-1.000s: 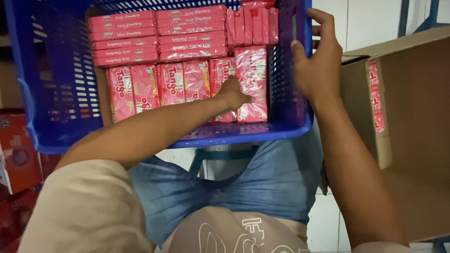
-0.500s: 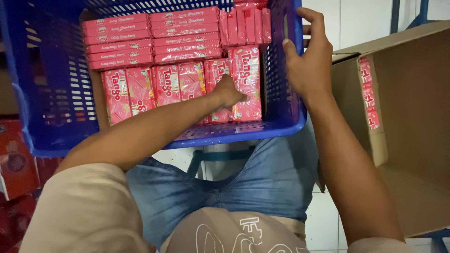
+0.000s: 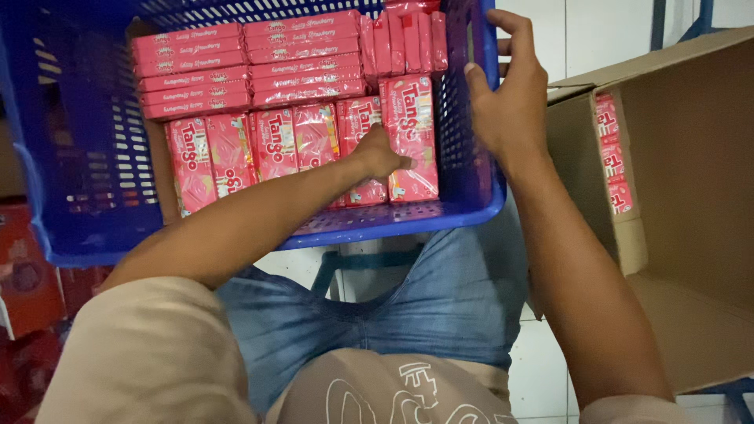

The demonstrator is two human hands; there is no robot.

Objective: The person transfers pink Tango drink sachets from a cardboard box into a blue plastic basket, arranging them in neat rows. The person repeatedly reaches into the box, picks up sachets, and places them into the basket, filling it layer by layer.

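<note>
Resting on: the blue plastic basket (image 3: 471, 188) sits across the person's lap, over the denim shorts (image 3: 408, 314)
Left hand: the left hand (image 3: 381, 153) reaches into the basket's near right corner, fingers pressed flat on the pink snack packets (image 3: 271, 145), closed on nothing; it seems to be nudging the near row snug
Right hand: the right hand (image 3: 510, 102) lies open over the basket's right rim, fingers spread against the wall, likely steadying it on the knees
Packets: glossy pink film wrappers, flat and rectangular; the near row lies face up, the far rows are stacked on edge, and a few stand upright at the far right corner, so the packing runs tight wall to wall
Basket: rigid moulded plastic with slotted lattice walls and floor
Carton: an open brown cardboard carton (image 3: 691, 196) stands just right of the basket, matte, with a pink packet strip on its flap
</note>
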